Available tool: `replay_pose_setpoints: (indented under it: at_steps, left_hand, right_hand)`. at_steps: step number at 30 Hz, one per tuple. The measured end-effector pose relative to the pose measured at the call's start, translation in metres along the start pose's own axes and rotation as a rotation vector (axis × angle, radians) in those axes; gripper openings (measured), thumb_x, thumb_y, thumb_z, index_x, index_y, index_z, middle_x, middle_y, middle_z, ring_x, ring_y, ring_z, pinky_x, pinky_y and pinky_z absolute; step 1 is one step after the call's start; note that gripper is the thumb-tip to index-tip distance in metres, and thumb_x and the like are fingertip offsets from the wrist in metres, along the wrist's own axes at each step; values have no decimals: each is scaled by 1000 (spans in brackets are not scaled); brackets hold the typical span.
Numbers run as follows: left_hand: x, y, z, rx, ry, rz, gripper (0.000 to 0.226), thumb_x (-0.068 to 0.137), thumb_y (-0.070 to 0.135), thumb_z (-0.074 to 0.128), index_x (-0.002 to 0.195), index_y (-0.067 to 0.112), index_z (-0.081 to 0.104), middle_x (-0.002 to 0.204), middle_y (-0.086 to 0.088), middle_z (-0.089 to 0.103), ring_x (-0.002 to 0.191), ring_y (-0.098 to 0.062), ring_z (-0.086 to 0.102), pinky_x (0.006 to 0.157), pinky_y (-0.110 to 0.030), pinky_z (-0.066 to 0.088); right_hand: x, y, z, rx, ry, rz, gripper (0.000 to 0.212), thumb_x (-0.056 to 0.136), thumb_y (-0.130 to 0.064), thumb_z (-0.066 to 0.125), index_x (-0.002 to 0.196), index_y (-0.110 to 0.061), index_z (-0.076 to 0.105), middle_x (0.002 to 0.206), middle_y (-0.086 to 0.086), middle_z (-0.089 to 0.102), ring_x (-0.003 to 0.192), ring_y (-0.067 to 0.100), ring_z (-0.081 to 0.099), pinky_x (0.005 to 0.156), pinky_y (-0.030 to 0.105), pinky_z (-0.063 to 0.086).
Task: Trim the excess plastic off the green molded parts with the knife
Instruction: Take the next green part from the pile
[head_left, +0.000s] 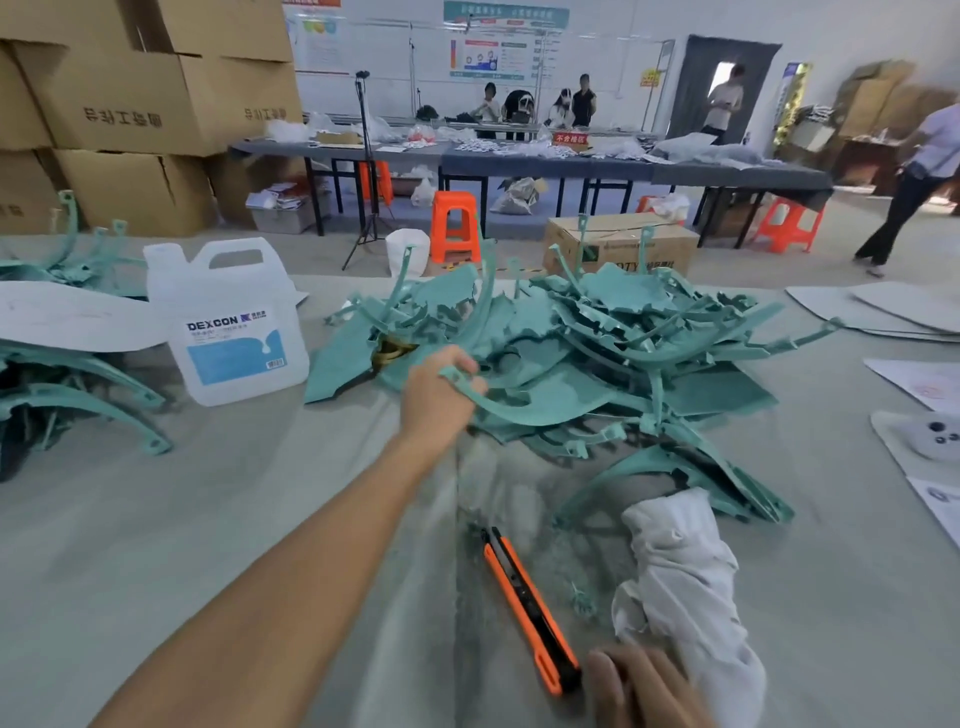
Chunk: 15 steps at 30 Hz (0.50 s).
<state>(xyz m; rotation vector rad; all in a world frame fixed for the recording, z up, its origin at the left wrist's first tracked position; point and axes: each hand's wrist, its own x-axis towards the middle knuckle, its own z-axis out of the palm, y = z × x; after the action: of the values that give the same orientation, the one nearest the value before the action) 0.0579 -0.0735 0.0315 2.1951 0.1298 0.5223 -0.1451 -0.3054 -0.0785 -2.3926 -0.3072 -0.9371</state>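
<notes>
Out past the middle of the table (208, 519) sits the main heap of green molded parts (597, 353), with a second, smaller heap (67, 395) on the left. They're way too tangled to count honestly. One more part (675, 478) lies on its own, nearer, touching the white rag (680, 571).

Left hand (441, 395) is already curled tight round the tab end of one long curved strip (524, 410) at the near edge of the big heap. My guess is these are light, thin and springy, stiff enough to hold their arc but likely to flex and snag on neighbours when pulled free. The thicker tab end looks like the smart place to hold, since the flat sheet bits have ragged edges.

One knife (524, 608), an orange-and-black snap-off type, lies flat on the table, pointing away. Right hand (639, 686) is just beside its near end, fingers (602, 670) loose and fairly straight, holding nothing. It's blurry, so I can't swear whether it touches the handle.

Also one white jug (228, 322) left of the heap.
</notes>
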Motion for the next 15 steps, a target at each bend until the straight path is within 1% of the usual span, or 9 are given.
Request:
replay_pose_setpoints:
  at_steps: [1,3,5,6,8,10,12,14,15]
  left_hand:
    - [3,-8,-18,-2,51,-23,14,82,16,75,88,24,66,88,9,67,76,-7,63,61,-20,41]
    - [10,-16,-57,-2,157,-43,19,80,18,75,91,28,64,86,14,62,78,-8,59,66,-25,39]
    - [14,-21,-96,-67,269,-59,20,78,26,72,93,33,61,81,16,60,73,-3,57,67,-27,43]
    - [13,-27,-117,-89,301,-67,22,77,30,69,97,35,60,80,13,61,72,-7,59,69,-29,46]
    - [6,-46,-155,-27,274,-92,35,80,28,64,112,41,56,84,1,65,76,-24,63,74,-36,50]
    - [-7,-74,-184,229,189,-174,49,85,22,66,131,34,52,99,-8,66,91,-34,61,83,-41,47]
    - [-24,-102,-201,457,148,-294,60,86,24,71,142,23,48,126,-20,58,120,-39,50,101,-45,40]
    - [-46,-112,-203,521,185,-339,65,85,29,74,144,20,46,142,-26,44,136,-38,32,113,-47,28]
    - [-55,-112,-198,521,241,-286,59,86,27,74,139,17,51,142,-26,43,136,-38,32,113,-47,27]
  right_hand:
    - [-2,0,-4,21,-76,-13,45,91,-14,58,46,-13,63,53,3,61,69,-11,38,81,0,32]
    - [6,-4,-4,67,36,2,62,101,-34,43,48,-12,66,63,1,68,67,2,56,71,14,43]
    - [11,-11,-6,140,20,35,52,91,-33,49,49,-6,65,67,0,71,72,21,64,71,22,45]
    - [14,-16,-9,179,-33,77,48,83,-36,51,53,-3,66,65,-5,68,71,27,65,70,20,43]
    - [19,-26,-19,165,-86,109,46,77,-41,52,61,-2,70,69,-5,65,71,27,66,69,13,37]
    - [19,-24,-25,103,-72,52,32,79,-26,59,58,-3,67,70,7,69,72,31,63,70,24,39]
    - [16,-26,-27,107,-159,96,41,85,-29,50,57,-5,67,71,8,69,68,33,65,70,35,40]
    - [6,-25,-23,143,-198,139,41,87,-32,51,62,-6,71,79,6,74,82,29,70,81,37,44]
    - [1,-24,-20,145,-198,163,35,87,-30,54,64,-11,73,88,7,77,92,27,70,86,31,44]
